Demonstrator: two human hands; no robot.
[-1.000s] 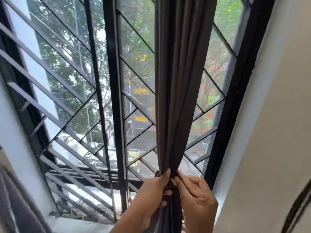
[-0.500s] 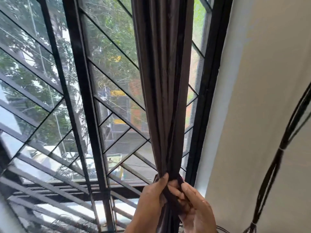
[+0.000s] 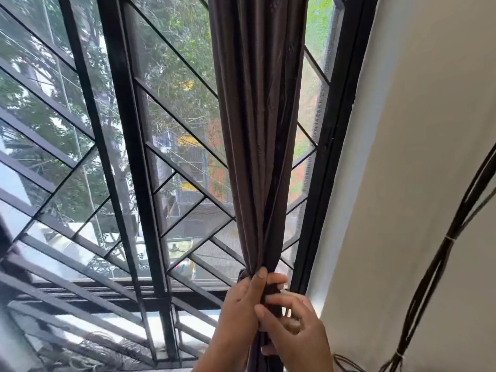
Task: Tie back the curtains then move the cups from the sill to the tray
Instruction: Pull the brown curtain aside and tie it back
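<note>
A dark brown curtain (image 3: 257, 124) hangs gathered into a narrow bunch in front of the window's right side. My left hand (image 3: 239, 310) clasps the bunch from the left at its narrowest point. My right hand (image 3: 292, 326) works at the same spot from the right, fingers curled around a dark tie band (image 3: 272, 294) wrapped on the fabric. The band's ends are hidden behind my fingers. No cups, sill top or tray are in view.
A black window frame (image 3: 330, 162) with a diagonal metal grille (image 3: 171, 111) fills the left and centre. A cream wall (image 3: 418, 135) lies to the right, with a bundle of black cables (image 3: 440, 253) running down it.
The view has swung back left a little after panning right. Both hands stay at the curtain's gathered point; my right fingers have spread and shifted over the tie.
</note>
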